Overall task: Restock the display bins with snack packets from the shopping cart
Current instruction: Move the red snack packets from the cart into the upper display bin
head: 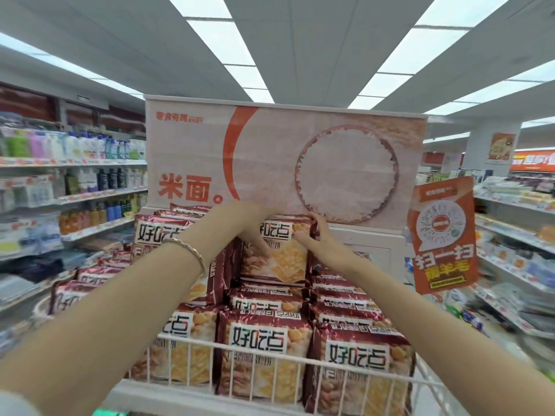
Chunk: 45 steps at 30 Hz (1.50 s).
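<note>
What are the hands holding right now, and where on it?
Both hold one snack packet standing on the stack: left hand on its upper left, right hand at its top right corner.

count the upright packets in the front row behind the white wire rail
3: the left packet is partly hidden by the left forearm, the middle packet is fully visible, and the right packet. More may be hidden behind the forearm.

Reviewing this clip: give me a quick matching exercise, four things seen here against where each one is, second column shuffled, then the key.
Things:
1. bracelet
2. orange hanging sign
3. rice banner
4. white wire basket

Places:
A. behind the stacked packets
B. lowest in view, holding upright packets
C. on the left wrist
D. right of the display

Pairs: 1-C, 2-D, 3-A, 4-B
</note>
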Motion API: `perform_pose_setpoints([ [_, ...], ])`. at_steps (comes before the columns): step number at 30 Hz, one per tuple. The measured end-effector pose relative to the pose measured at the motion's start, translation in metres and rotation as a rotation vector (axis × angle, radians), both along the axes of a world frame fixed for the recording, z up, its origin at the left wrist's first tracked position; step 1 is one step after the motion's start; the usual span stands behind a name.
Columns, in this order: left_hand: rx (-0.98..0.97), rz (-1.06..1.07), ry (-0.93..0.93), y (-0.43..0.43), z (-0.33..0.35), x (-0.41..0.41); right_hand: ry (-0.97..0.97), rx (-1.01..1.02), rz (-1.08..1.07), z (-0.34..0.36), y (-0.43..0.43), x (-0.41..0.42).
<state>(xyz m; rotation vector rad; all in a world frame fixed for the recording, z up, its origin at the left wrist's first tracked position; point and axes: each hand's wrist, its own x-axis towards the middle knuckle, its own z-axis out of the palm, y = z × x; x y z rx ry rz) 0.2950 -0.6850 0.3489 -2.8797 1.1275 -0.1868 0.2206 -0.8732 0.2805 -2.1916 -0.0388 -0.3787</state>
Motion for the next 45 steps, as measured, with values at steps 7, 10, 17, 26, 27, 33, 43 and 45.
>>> perform_pose_setpoints([
  [7, -0.46, 0.046, -0.032, 0.094, 0.019, -0.044, -0.239, -0.381, -0.063, 0.007, 0.021, -0.047],
  [10, -0.6, 0.118, 0.059, 0.155, 0.001, -0.049, -0.222, -0.495, 0.029, 0.007, 0.041, -0.057],
  [17, -0.785, 0.083, 0.526, 0.213, -0.051, -0.035, -0.358, -0.72, 0.12, -0.013, 0.126, -0.056],
  [26, -0.802, -0.119, 0.321, 0.182, -0.086, -0.025, -0.456, -0.9, -0.042, -0.037, 0.143, -0.013],
  [27, -0.776, -0.134, 0.3, 0.191, -0.089, -0.024, -0.439, -0.851, -0.056, -0.04, 0.142, -0.019],
  [33, -0.246, 0.173, 0.132, 0.244, -0.133, 0.005, 0.126, -0.924, -0.436, -0.071, 0.107, -0.071],
  [43, -0.577, -0.013, 0.072, 0.23, -0.143, 0.008, -0.012, -0.639, -0.204, -0.068, 0.115, -0.071],
  [45, -0.67, -0.114, -0.123, 0.231, -0.144, 0.0, -0.219, -0.68, -0.228, -0.074, 0.126, -0.07],
])
